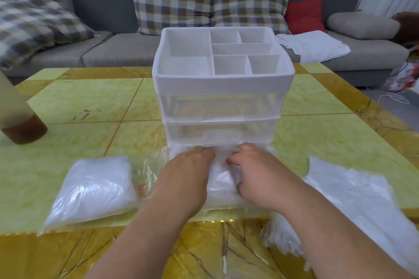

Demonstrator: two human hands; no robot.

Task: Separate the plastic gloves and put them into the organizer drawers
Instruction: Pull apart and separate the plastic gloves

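A white plastic organizer (223,79) stands mid-table, with an open divided tray on top and clear drawers below. Its bottom drawer (226,205) is pulled out toward me, with a wad of thin clear plastic gloves (221,179) in it. My left hand (188,172) lies on the left of that wad, fingers bent down into it. My right hand (256,174) is on the right side, its curled fingers and thumb around the plastic. A bagged pack of gloves (93,188) lies to the left. A loose glove pile (353,199) lies to the right, under my right forearm.
The table (74,102) has a green and yellow tiled top. A blurred cream and brown bottle (20,120) leans in at the left edge. Behind the table is a grey sofa (127,47) with checked cushions and a white cloth (315,46).
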